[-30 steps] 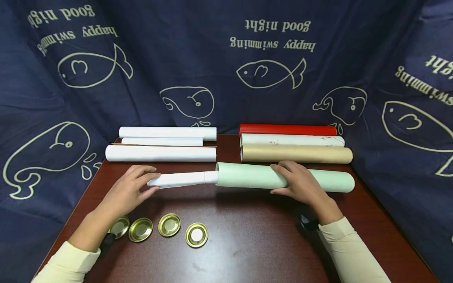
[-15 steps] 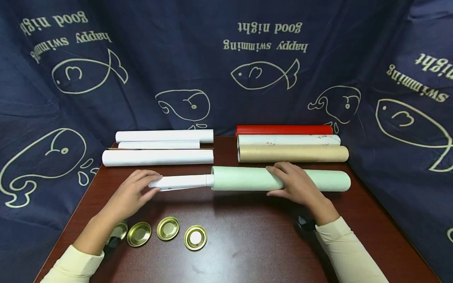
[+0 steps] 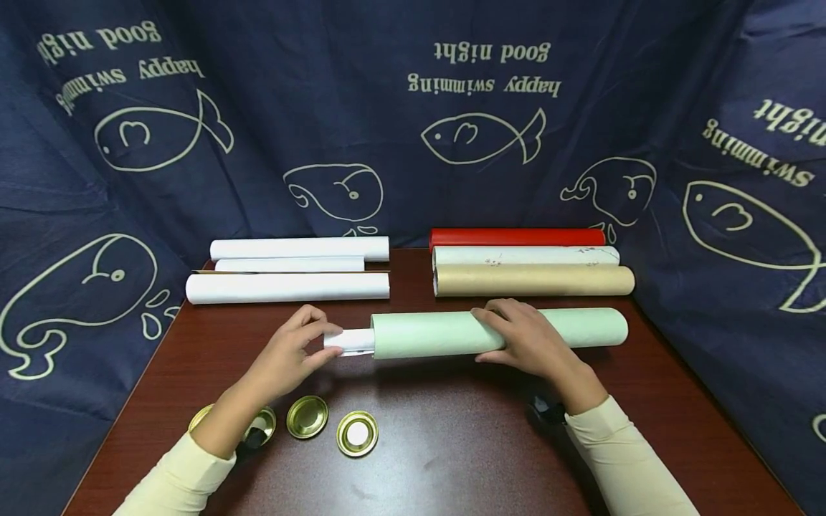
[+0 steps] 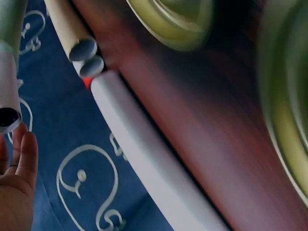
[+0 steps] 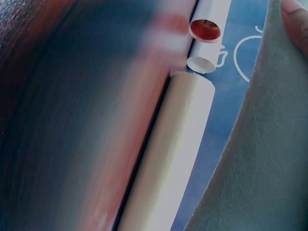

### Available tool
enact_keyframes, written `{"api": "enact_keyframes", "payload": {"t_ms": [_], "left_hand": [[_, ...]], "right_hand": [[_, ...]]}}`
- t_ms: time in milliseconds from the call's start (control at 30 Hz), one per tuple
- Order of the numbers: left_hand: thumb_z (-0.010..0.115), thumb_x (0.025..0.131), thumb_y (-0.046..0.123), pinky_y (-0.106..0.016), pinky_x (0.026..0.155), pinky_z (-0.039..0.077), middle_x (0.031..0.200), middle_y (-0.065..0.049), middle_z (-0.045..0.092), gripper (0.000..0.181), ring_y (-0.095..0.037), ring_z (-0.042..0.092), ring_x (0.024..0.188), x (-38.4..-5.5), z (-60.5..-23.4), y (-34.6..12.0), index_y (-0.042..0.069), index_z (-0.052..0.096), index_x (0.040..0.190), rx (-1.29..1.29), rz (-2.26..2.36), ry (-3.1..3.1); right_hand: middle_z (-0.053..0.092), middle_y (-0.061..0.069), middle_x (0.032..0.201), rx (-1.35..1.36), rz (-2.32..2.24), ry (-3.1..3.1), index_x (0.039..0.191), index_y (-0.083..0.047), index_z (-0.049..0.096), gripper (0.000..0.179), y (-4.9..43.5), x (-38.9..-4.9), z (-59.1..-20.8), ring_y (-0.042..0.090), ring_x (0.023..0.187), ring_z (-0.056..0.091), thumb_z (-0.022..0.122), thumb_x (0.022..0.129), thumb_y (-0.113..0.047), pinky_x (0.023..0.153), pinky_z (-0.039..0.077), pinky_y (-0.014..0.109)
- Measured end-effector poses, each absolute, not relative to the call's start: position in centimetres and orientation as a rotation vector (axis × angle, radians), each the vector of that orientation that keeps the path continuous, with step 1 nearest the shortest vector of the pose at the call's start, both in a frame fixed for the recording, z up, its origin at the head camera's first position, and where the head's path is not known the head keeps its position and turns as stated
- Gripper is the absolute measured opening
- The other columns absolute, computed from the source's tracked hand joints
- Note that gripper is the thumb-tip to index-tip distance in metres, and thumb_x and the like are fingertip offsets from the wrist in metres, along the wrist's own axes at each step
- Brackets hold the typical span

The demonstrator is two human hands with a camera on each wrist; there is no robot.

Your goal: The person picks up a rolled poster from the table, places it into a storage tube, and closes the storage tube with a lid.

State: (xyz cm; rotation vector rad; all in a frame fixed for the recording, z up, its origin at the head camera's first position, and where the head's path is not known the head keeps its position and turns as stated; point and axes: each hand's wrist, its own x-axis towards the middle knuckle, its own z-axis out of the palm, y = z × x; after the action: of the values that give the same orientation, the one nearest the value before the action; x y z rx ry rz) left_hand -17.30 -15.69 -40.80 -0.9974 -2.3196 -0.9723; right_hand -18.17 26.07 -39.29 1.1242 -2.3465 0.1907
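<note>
A light green tube (image 3: pixel 426 334) lies sideways in the head view, with my right hand (image 3: pixel 525 337) gripping it near its middle from above. From its left opening sticks out a short length of rolled white paper (image 3: pixel 357 340). My left hand (image 3: pixel 297 351) pinches the outer end of that roll between thumb and fingers. In the left wrist view the white roll (image 4: pixel 8 91) shows a hollow dark end beside my fingers, and its other end sits inside the green tube (image 4: pixel 8 24). The rest of the roll is hidden in the tube.
Several gold round lids (image 3: pixel 307 417) lie on the brown table (image 3: pixel 464 444), two partly behind my left forearm. White paper rolls (image 3: pixel 290 288) lie at back left with a thin brown stick. Red (image 3: pixel 516 237), patterned white (image 3: pixel 529 255) and beige tubes (image 3: pixel 535 280) lie at back right.
My left hand has moved right, sliding the white paper roll deeper into the green tube. The green tube and my right hand have shifted slightly left.
</note>
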Motion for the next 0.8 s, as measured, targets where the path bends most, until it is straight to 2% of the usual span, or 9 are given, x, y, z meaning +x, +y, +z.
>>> {"api": "enact_keyframes", "payload": {"t_ms": [133, 267, 400, 533, 667, 800], "left_hand": [[0.087, 0.074, 0.007, -0.032, 0.071, 0.053, 0.099, 0.002, 0.057, 0.031, -0.015, 0.059, 0.089, -17.3, -41.1, -13.9, 0.01, 0.072, 0.101, -1.024, -1.076, -2.306], [0.083, 0.079, 0.003, -0.033, 0.077, 0.055, 0.102, 0.002, 0.062, 0.028, -0.016, 0.062, 0.092, -17.3, -41.3, -12.6, 0.008, 0.071, 0.104, -1.092, -1.221, -2.268], [0.069, 0.087, -0.006, -0.031, 0.073, 0.056, 0.106, -0.001, 0.066, 0.027, -0.016, 0.064, 0.088, -17.2, -41.5, -12.1, 0.007, 0.068, 0.111, -1.165, -1.398, -2.299], [0.058, 0.089, -0.01, -0.029, 0.066, 0.055, 0.099, -0.003, 0.067, 0.035, -0.014, 0.063, 0.081, -17.0, -41.6, -12.1, 0.006, 0.065, 0.119, -1.155, -1.494, -2.372], [0.06, 0.087, -0.009, -0.027, 0.064, 0.052, 0.104, -0.005, 0.066, 0.036, -0.014, 0.059, 0.081, -17.0, -41.7, -12.6, 0.004, 0.065, 0.12, -1.125, -1.476, -2.358], [0.065, 0.086, -0.007, -0.026, 0.066, 0.053, 0.115, -0.002, 0.064, 0.037, -0.014, 0.06, 0.084, -16.7, -41.9, -13.4, 0.008, 0.066, 0.12, -1.147, -1.438, -2.371]], "right_hand": [[0.059, 0.01, 0.109, 1.126, 0.19, -2.351, 0.129, -0.011, 0.061, 0.078, 25.8, -18.2, -39.4, 0.025, 0.091, 0.059, 0.085, 0.068, -0.052, 0.075, 0.05, 0.045], [0.059, 0.01, 0.11, 1.123, 0.189, -2.363, 0.129, -0.012, 0.061, 0.076, 25.7, -18.1, -39.4, 0.026, 0.092, 0.059, 0.086, 0.068, -0.051, 0.077, 0.051, 0.045], [0.059, 0.01, 0.111, 1.119, 0.187, -2.369, 0.129, -0.012, 0.061, 0.076, 25.7, -18.1, -39.4, 0.026, 0.093, 0.059, 0.086, 0.068, -0.05, 0.077, 0.051, 0.045], [0.059, 0.011, 0.111, 1.117, 0.182, -2.373, 0.129, -0.012, 0.061, 0.076, 25.7, -18.0, -39.4, 0.026, 0.094, 0.059, 0.086, 0.068, -0.05, 0.078, 0.051, 0.046], [0.059, 0.012, 0.112, 1.113, 0.177, -2.373, 0.129, -0.011, 0.061, 0.076, 25.9, -17.9, -39.4, 0.027, 0.095, 0.06, 0.086, 0.068, -0.05, 0.08, 0.051, 0.047], [0.059, 0.012, 0.112, 1.103, 0.176, -2.378, 0.129, -0.01, 0.06, 0.077, 26.2, -17.8, -39.4, 0.028, 0.096, 0.059, 0.086, 0.068, -0.049, 0.08, 0.051, 0.047]]}}
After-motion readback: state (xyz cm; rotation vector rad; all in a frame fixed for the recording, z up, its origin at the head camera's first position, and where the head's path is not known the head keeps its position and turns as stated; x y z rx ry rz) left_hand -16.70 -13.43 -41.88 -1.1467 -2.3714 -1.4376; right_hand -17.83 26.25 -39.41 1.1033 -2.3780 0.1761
